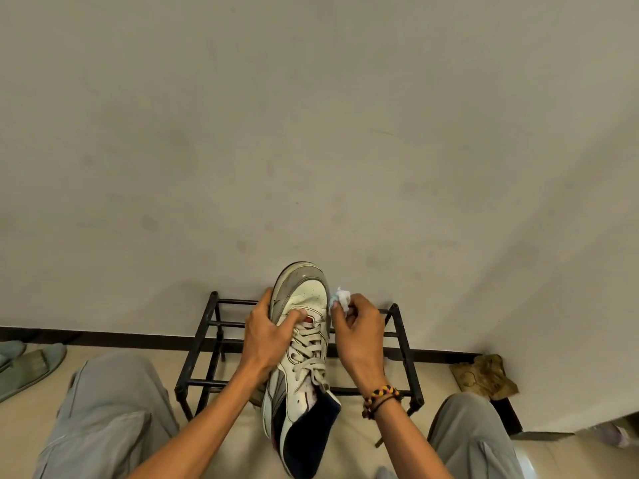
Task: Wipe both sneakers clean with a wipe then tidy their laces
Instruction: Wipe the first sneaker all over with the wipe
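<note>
The wiping step is judged to be in hand, on what appears to be the first of the two shoes; no second sneaker can be made out, and the lace tidying is not yet begun.

A white and grey leather lace-up sneaker [302, 344] is held up off the floor, toe pointing away, above a black metal-bar shoe rack [404, 357] that stands against a pale wall. The left hand [266, 335] is wrapped around the shoe's left flank, its thumb laid across the tongue just above the beige laces [309, 350], so this grip is clamped on the shoe. A small crumpled white wipe [340, 300] is pinched in the fingertips of the right hand [358, 331], which wears a braided bracelet at the wrist. The wipe is seen at the right edge of the toe box, touching it or very nearly so; which cannot be told.

The next move is judged to call for the wipe being pressed and drawn along the right sidewall and sole edge, with the shoe kept steady and turned as needed by the left hand.
</note>
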